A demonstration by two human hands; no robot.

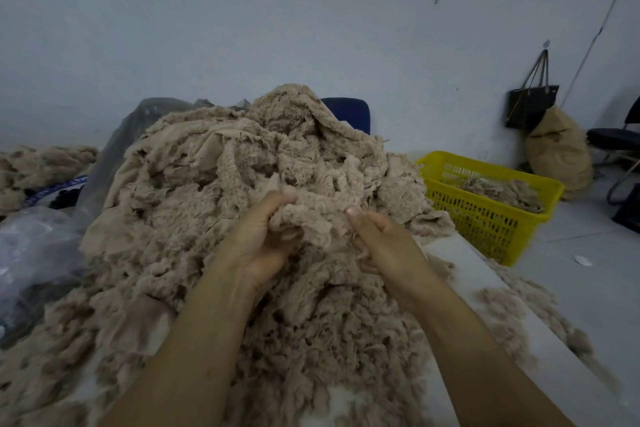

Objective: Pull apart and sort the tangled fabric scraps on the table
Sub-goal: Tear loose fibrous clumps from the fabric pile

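A big heap of tangled beige fabric scraps (pixel 214 184) covers the white table (pixel 464 253) in front of me. Both hands hold one crumpled beige scrap (pixel 315 215) just above the front of the heap. My left hand (pixel 259 236) grips its left end with curled fingers. On the scrap's right end, my right hand (pixel 384 239) pinches the cloth between thumb and fingers. The scrap stretches between the two hands and still touches the heap below.
A yellow plastic basket (pixel 485 215) with some beige scraps in it stands right of the table. Clear plastic bags (pixel 38 239) lie at the left. A tan sack (pixel 557 152), a hanging black bag (pixel 530 104) and a chair (pixel 616 139) are by the wall. Loose fluff (pixel 519 305) lies along the table's right edge.
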